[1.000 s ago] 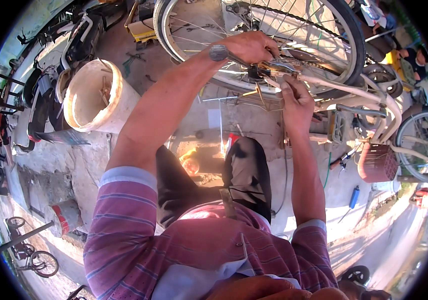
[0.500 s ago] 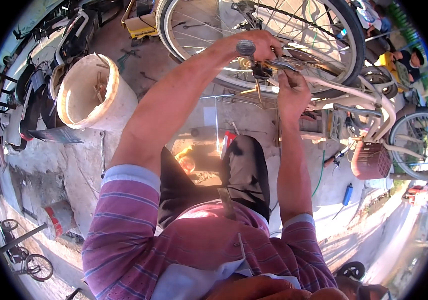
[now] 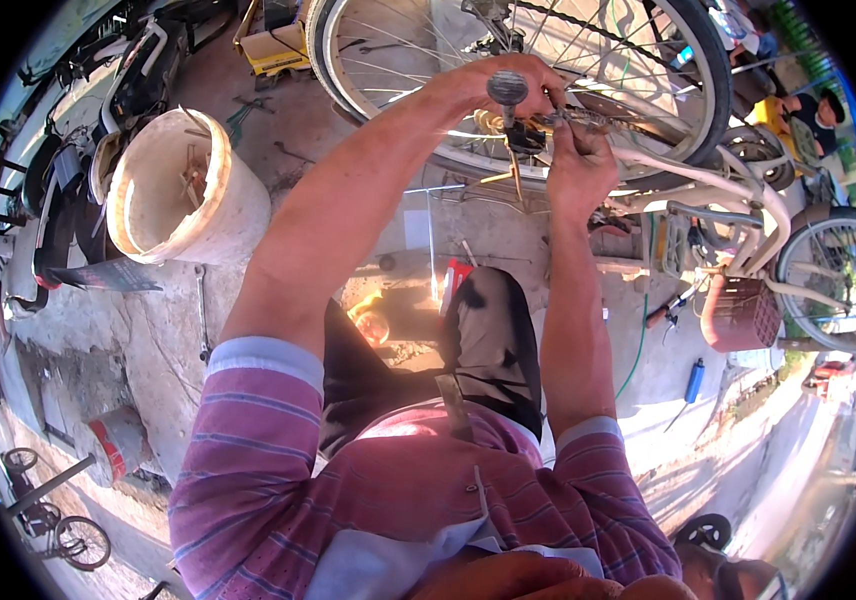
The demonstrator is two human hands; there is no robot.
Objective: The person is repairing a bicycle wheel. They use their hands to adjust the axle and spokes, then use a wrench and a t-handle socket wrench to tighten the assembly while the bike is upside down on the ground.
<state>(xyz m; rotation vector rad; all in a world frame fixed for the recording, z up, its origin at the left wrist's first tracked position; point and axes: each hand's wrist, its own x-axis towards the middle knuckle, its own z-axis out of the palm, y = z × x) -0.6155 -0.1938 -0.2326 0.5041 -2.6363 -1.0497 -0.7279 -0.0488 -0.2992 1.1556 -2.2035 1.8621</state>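
A bicycle with a pale frame lies tipped over in front of me, its large spoked wheel at the far middle. Both my hands meet by the lower part of this wheel, near the hub and chain. My left hand is closed, fingers curled down over small parts there; what they grip is hidden. Just below it, my right hand pinches at the same spot, its thumb and fingers together on something too small to make out. A round grey cap on a dark stem stands in front of my left wrist.
A white bucket with things inside stands left, near a wrench on the ground. A yellow box is farther off. Rightward lie a reddish-brown basket, a blue bottle-shaped thing and a green hose. People sit at the far right.
My right hand has moved slightly up and left, closer to my left hand. The shiny metal tool seen between the hands earlier no longer shows plainly. My left hand has barely shifted.
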